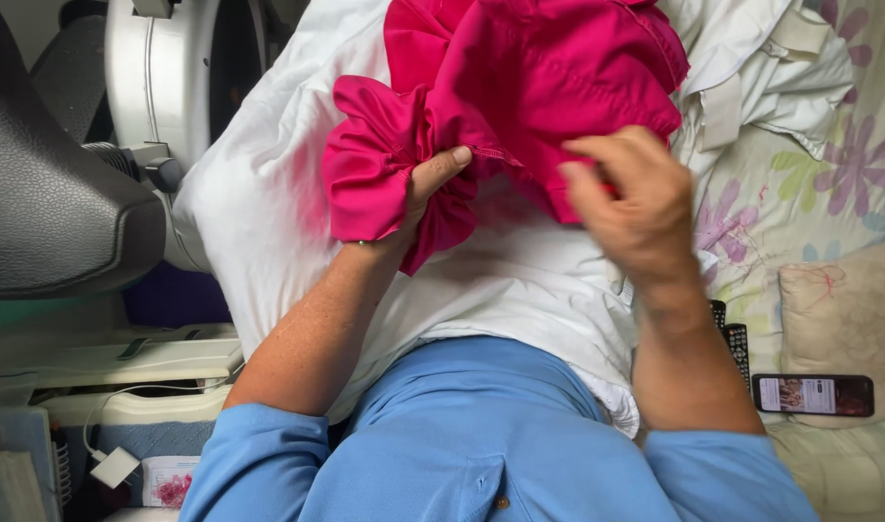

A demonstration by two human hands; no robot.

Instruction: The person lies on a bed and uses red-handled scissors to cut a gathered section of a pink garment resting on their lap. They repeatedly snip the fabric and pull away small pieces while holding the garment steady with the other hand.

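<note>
The bright pink garment (pixel 530 87) lay bunched on a white cloth (pixel 268 193) spread over the person's lap, far from the body and roughly in the middle of the scene. The left hand (pixel 428 184) had its grip closed on a gathered, ruffled part of the pink fabric, thumb pressed on top along a stitched seam. That looked like a way of keeping the folds from spreading while the other hand worked. The right hand (pixel 636 203) was blurred, its back turned to the camera. Its fingers curled down onto or under the lower right edge of the garment, but whether that grip was actually pinched on the cloth could not be told from this view.

The white cloth seemed to serve as a clean working layer between the garment and the blue shirt (pixel 481 435) nearer the camera. To the right, on a flowered bed cover (pixel 829 164), a dark phone (pixel 812 394) lay face up on a pale cushion (pixel 849 300). A remote control (pixel 736 343) lay just left of it, partly hidden by the right forearm. Both sat well apart from the work. To the left stood a dark padded seat (pixel 46 193) and a round grey appliance (pixel 172 87).
</note>
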